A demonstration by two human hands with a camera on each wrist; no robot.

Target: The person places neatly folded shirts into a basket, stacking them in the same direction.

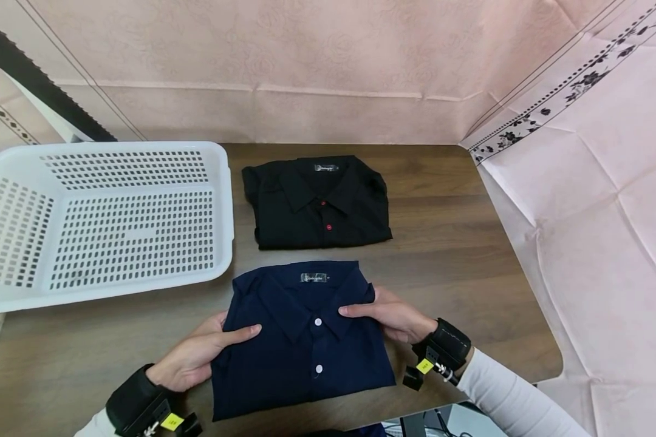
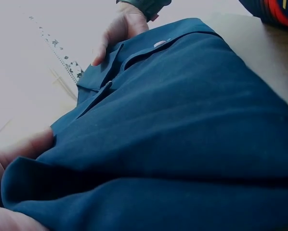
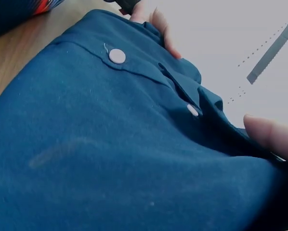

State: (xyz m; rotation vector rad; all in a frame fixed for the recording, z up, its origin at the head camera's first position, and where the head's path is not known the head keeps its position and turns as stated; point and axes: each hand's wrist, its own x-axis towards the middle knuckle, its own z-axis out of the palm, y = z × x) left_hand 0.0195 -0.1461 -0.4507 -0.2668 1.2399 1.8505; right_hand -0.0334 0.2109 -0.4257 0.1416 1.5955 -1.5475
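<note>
Near the front edge of the wooden table, a folded navy shirt lies between both hands, its collar facing away from the person and its wider span running roughly from hand to hand. At its left side the left hand pinches the edge, thumb on top and fingers tucked beneath; at the upper right, the right hand grips the edge beside the collar, thumb above, its other fingers largely hidden by cloth. The two grips are not level: the right sits slightly farther from the person. To the left and beyond is a white basket, nearer the left hand, while a folded black shirt lies past the collar, apart from the navy one. The left wrist view shows what the head view does not: a dark hollow between folded layers by the left thumb. Whether the navy shirt is raised off the wood, I cannot tell.
</note>
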